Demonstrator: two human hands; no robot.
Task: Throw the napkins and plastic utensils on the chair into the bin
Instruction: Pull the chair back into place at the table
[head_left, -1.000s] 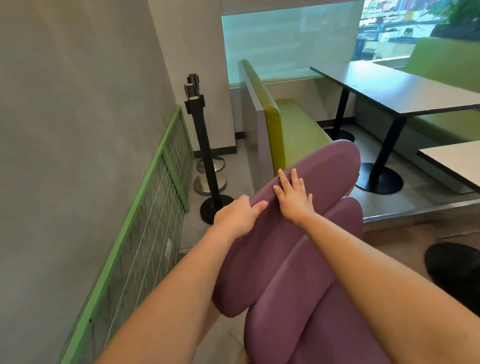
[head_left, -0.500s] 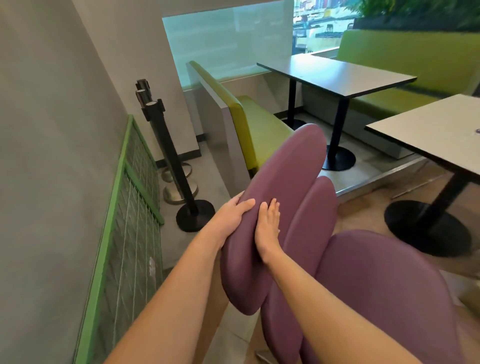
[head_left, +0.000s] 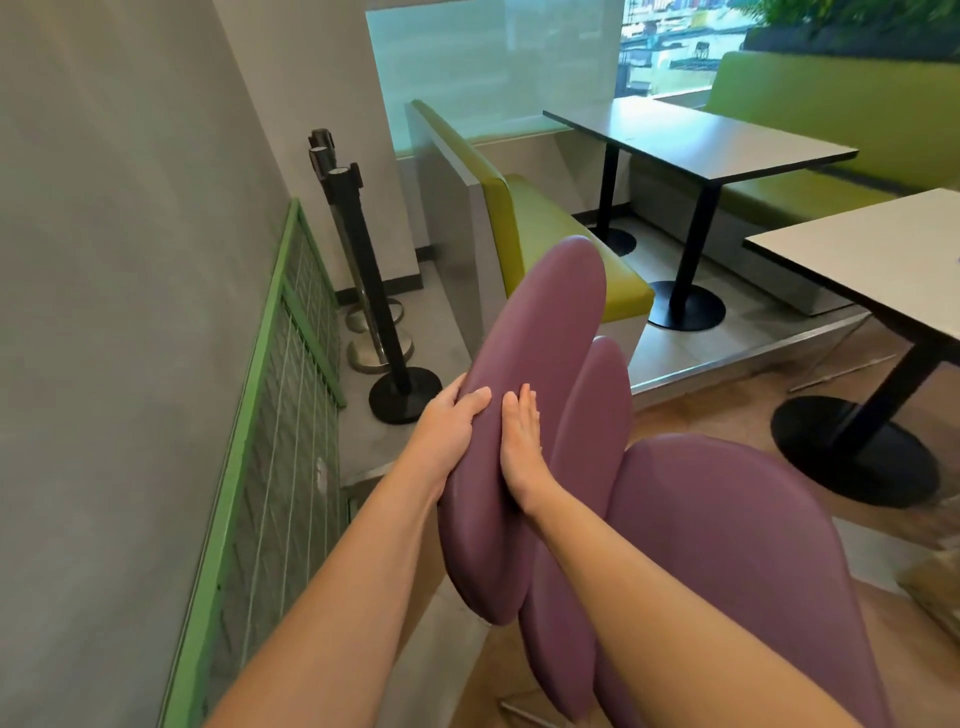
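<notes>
A purple padded chair (head_left: 545, 332) stands in front of me, its backrest seen from behind and above. My left hand (head_left: 452, 426) grips the backrest's left edge, thumb on the front face. My right hand (head_left: 519, 441) lies flat on the backrest with straight fingers. A second purple backrest (head_left: 597, 415) and a third purple chair (head_left: 727, 545) sit close to the right. No napkins, plastic utensils or bin show in this view.
A grey wall with a green wire panel (head_left: 275, 415) runs along the left. Black queue posts (head_left: 374, 291) stand ahead on the left. A green bench (head_left: 545, 234) and dark-legged tables (head_left: 696, 140) (head_left: 872, 249) lie ahead and to the right.
My view has swung right, bringing the third purple chair and near table into sight. My right hand slid down the backrest toward my left hand, which now wraps the edge.
</notes>
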